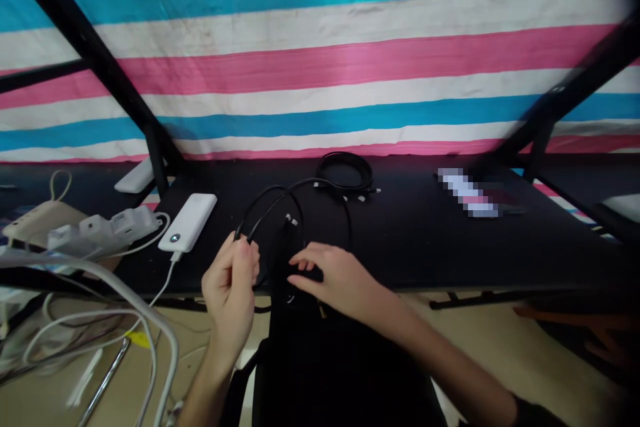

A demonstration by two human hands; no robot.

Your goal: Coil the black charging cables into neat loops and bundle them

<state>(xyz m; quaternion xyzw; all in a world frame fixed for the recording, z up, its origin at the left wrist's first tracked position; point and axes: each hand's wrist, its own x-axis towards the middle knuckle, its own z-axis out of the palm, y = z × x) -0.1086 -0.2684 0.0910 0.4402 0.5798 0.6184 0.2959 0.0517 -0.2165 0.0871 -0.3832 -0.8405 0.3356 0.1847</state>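
Observation:
My left hand (230, 283) is closed in a fist around a black cable (309, 181), near the table's front edge. From the fist the cable rises in two arcs that bend over to the right and drop toward my other hand. My right hand (333, 275) is just right of it, fingers curved and thumb apart, with a gap between the tips. Nothing shows clearly in that gap. Small pale cable ends (291, 219) lie between the hands. Behind them rests a coiled black cable (369, 177) with light-coloured ends beside it.
A white power bank (193, 217) with a white cord lies left on the black table (400, 240). Farther left are a power strip (105, 230) and tangled white cables (100, 267). A pixelated item (467, 193) lies right. Black frame bars (100, 53) flank a striped sheet.

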